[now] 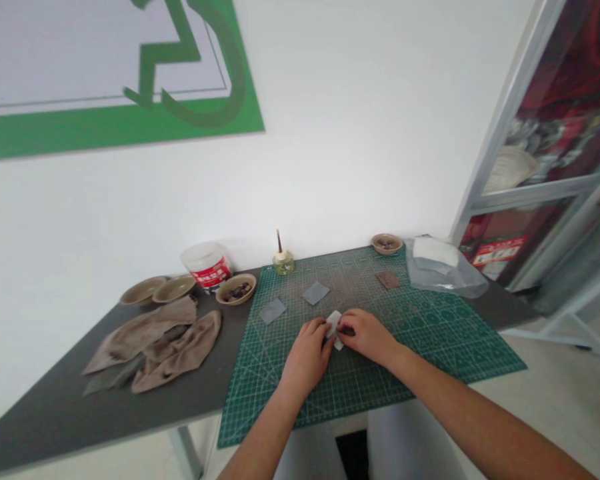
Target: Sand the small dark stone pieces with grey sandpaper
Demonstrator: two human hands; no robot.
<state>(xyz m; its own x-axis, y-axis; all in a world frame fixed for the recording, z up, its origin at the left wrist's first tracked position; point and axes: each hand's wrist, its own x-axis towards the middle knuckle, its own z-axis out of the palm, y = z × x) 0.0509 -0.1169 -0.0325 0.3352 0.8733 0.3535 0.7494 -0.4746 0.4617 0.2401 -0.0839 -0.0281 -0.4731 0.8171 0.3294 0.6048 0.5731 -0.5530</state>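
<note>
The mat (430, 347) covers the table's (55, 413) right half, a slip (334, 325) at its middle; cloths (160, 343) lie left, bowls (173, 289) along the back edge.

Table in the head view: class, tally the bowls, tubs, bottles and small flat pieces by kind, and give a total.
Bowls: 4
Tub: 1
Bottle: 1
Grey pieces: 2
Brown piece: 1
White piece, between left hand and right hand: 1
Total: 10
</note>
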